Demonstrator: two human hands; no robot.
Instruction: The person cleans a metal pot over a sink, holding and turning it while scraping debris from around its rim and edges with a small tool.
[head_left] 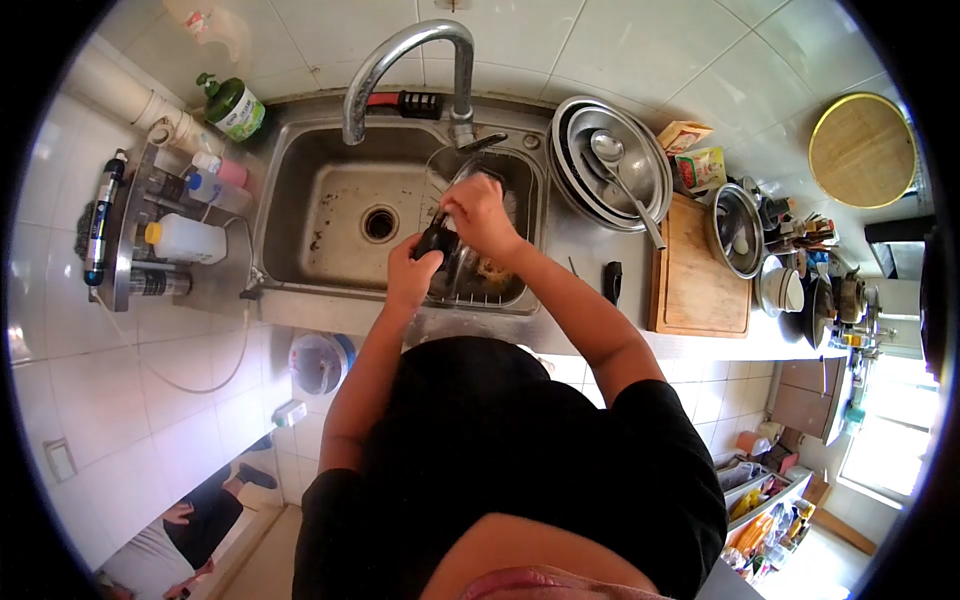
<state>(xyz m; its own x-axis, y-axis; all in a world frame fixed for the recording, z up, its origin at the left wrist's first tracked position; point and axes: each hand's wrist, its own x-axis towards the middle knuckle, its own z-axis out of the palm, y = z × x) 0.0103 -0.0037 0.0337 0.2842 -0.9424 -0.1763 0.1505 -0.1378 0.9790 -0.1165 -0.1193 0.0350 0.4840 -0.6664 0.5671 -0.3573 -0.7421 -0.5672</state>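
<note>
Over the right part of the steel sink, my left hand is closed around a dark, glossy, elongated thing; its kind is not clear. My right hand is closed at the upper end of that dark thing, close to my left fingers. Whatever lies inside the right fingers is hidden. Below both hands a wire basket sits in the sink, with some yellowish bits in it. The curved faucet arches above the sink, behind my hands.
Nested steel bowls with a ladle stand right of the sink. A small black-handled tool lies nearby, beside a wooden cutting board. Bottles, including a white jug, line the left. Another person is at lower left.
</note>
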